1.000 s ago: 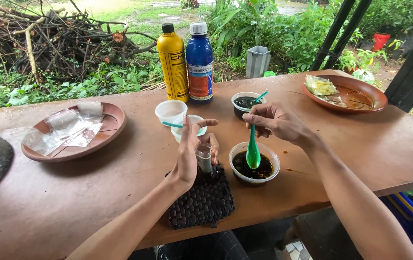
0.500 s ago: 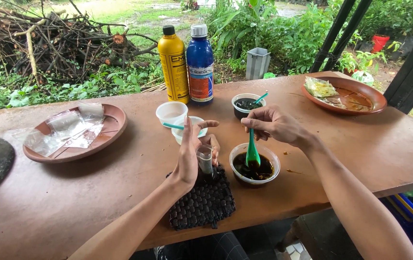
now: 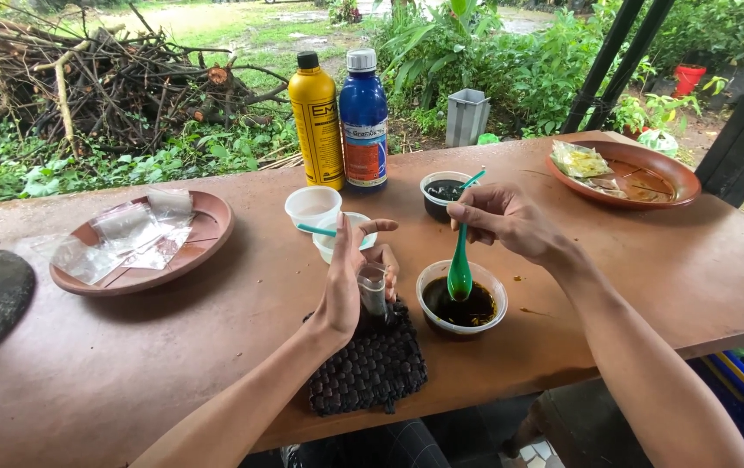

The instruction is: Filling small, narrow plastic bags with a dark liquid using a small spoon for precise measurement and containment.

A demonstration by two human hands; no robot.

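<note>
Here, left hand (image 3: 350,282) grips vial (image 3: 373,290) upright near table's (image 3: 216,364) front edge; right hand (image 3: 502,221) pinches spoon (image 3: 460,269), dipped in bowl (image 3: 461,299) for scooping.

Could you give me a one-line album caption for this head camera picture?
At an outdoor table, the right hand dips a green spoon into a cup of dark liquid while the left hand steadies a small clear container.

Green spoon (image 3: 460,269) (yellow (image 3: 318,121), blue bottles (image 3: 363,121))
</note>
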